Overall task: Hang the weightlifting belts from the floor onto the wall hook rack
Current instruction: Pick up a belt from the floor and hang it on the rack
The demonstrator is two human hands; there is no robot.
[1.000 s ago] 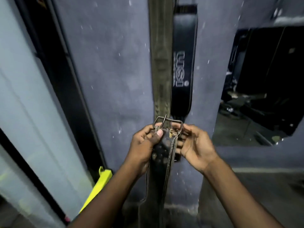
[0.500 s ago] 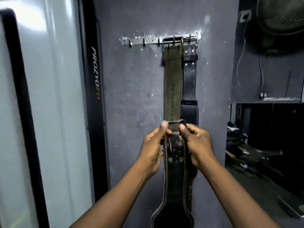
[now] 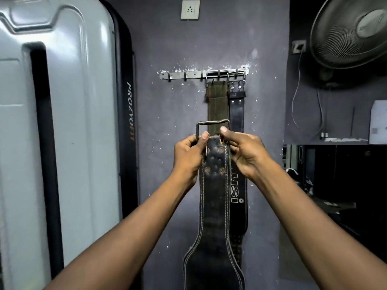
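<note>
— Where's the belt?
— The black leather weightlifting belt [image 3: 213,195] hangs straight down from my hands, buckle [image 3: 212,123] uppermost, below the wall hook rack [image 3: 178,75].
— And your grip?
— My left hand [image 3: 188,158] pinches the buckle end's left edge and my right hand [image 3: 245,153] its right, fingers curled round it.
— What's on the rack?
— An olive belt [image 3: 217,105] and a black lettered belt [image 3: 237,114] hang side by side at its right end.

The held black belt [image 3: 213,216] runs off the bottom edge. It hides the lower length of the olive belt [image 3: 217,105] behind; the fan [image 3: 351,32] is cut by the right edge.
</note>
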